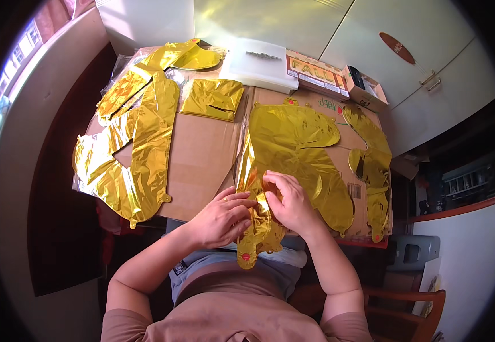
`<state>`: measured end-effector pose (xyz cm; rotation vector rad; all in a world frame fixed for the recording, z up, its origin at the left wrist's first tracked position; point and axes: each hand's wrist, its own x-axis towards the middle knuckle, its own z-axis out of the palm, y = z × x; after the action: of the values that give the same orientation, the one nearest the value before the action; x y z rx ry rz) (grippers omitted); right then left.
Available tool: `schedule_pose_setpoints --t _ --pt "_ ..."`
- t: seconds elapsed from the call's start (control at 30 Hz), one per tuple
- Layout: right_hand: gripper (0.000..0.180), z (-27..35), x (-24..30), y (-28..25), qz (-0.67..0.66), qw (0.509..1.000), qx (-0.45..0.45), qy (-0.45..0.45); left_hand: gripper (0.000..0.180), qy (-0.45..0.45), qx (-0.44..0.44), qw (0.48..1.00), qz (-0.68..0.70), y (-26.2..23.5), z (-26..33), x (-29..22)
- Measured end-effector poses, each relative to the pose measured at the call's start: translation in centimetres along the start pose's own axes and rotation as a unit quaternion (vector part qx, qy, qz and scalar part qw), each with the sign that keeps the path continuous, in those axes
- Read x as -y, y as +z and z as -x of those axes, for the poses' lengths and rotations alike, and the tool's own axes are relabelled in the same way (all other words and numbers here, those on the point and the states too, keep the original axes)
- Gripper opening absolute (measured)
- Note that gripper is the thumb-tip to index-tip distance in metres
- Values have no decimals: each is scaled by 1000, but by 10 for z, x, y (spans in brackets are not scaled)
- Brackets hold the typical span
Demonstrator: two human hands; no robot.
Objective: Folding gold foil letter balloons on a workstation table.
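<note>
A large flat gold foil balloon (284, 128) lies on the right half of the cardboard, and its near part is crumpled and hangs over the front edge. My left hand (222, 219) has its fingers curled on the left side of that crumpled foil. On the other side of it, the bent fingers of my right hand (286, 200) pinch a fold. Between the hands a tail with a small red spot points down towards my lap. What lies under my fingertips is hidden.
Flat gold foil balloons lie on the left (153, 134) and far right (373, 162); a folded gold foil piece (210, 98) rests near the middle. Brown cardboard (199, 151) covers the table. Behind stand a white box (259, 65), a printed box (319, 74) and a small open box (373, 94).
</note>
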<state>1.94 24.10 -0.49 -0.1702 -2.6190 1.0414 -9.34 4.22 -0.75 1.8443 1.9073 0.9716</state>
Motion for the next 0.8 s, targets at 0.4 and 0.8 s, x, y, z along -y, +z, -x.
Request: schedule_pose_setpoints --t 0.4,0.8 --pt "43 3 -9 18 260 958 -11 -122 27 94 -74 993 -17 -8 -8 18" --pt "32 -12 -28 -3 164 974 -121 -101 85 -49 -63 967 -241 -13 -40 51"
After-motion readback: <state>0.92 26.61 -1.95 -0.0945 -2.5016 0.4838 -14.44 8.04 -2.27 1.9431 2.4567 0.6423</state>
